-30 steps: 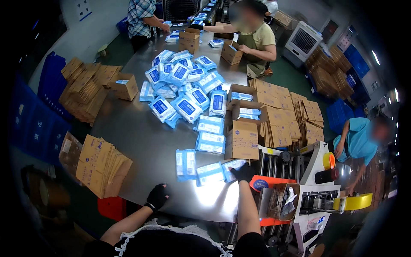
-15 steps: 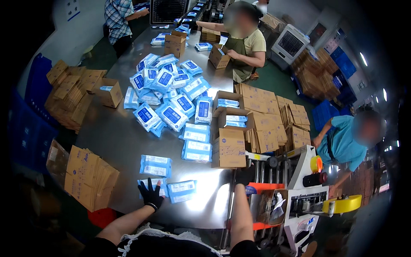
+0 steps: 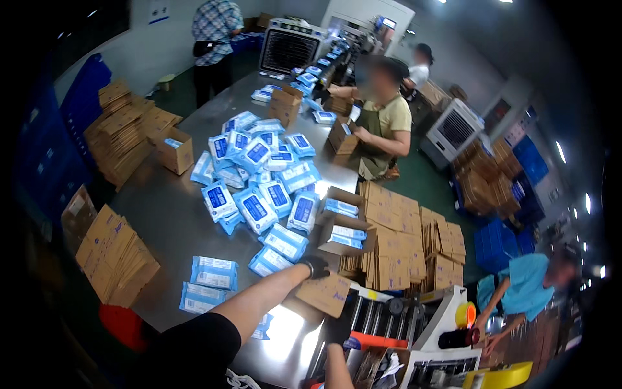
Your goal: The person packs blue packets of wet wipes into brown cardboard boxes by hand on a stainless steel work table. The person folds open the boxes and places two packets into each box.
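Cardboard box (image 3: 326,293) @ table edge (image 3: 295,337)

Illumination was uneven: overhead ceiling lamps (image 3: 561,152) at the upper right appeared as small bright streaks, and the room fell off to dark toward the left. The steel table (image 3: 162,220) carried a strong white glare patch near its lower edge. Fisheye distortion bent straight edges toward the rim, and a black vignette surrounded the frame. Distant detail was soft; one face was blurred.
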### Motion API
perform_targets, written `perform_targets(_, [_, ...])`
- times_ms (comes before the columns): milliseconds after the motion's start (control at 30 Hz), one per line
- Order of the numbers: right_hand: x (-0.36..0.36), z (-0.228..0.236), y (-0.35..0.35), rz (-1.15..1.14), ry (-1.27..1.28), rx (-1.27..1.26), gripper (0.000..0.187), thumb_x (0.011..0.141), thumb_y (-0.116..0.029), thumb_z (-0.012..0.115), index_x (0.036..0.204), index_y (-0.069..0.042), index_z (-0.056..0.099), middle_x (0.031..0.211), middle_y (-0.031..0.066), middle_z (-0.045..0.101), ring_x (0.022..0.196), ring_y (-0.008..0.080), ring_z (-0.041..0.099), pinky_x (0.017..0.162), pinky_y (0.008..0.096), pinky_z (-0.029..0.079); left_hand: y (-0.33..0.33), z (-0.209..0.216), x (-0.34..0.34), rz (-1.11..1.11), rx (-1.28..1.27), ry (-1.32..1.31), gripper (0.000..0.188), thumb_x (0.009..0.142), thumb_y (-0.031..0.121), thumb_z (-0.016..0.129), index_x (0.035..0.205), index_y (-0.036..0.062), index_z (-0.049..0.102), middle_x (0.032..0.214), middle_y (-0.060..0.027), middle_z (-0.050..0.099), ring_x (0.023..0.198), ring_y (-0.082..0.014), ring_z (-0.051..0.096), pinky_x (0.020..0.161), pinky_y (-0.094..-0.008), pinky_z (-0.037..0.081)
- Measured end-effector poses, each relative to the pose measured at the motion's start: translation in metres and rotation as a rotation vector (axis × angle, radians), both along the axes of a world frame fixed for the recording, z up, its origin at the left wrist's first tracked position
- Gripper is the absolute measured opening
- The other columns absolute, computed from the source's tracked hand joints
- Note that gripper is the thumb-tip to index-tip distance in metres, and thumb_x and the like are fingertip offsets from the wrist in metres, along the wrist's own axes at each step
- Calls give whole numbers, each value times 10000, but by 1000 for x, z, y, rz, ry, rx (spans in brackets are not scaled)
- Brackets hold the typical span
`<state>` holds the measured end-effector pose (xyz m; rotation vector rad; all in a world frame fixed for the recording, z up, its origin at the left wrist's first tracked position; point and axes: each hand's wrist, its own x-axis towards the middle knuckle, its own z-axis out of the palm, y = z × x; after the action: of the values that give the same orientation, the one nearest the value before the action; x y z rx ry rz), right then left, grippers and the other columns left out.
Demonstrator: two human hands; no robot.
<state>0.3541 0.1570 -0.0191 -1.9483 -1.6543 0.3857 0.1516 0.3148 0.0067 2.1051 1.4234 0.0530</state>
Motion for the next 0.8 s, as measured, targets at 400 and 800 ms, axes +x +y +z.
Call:
perform_targets(400, [60,35,-66,445,-132,-772,292,821,-381,582,900,-118,681,872,197,656,821,346,646,696,442,511,-159,-60,-36,569,-1026,-431,840,786,683,511,1217,-38,527,1069,-150,629,1023,-250,576,894,-390,428])
perform_targets(800, [-45,90,-56,235,-278,-511,438,882,-369,435,848,19,635,783,187,657,711,324,657,682,433,517,-260,36,-57,475,194,-308,297,768,159,559,1035,33,576,976,-192,630,889,-360,613,804,-438,486])
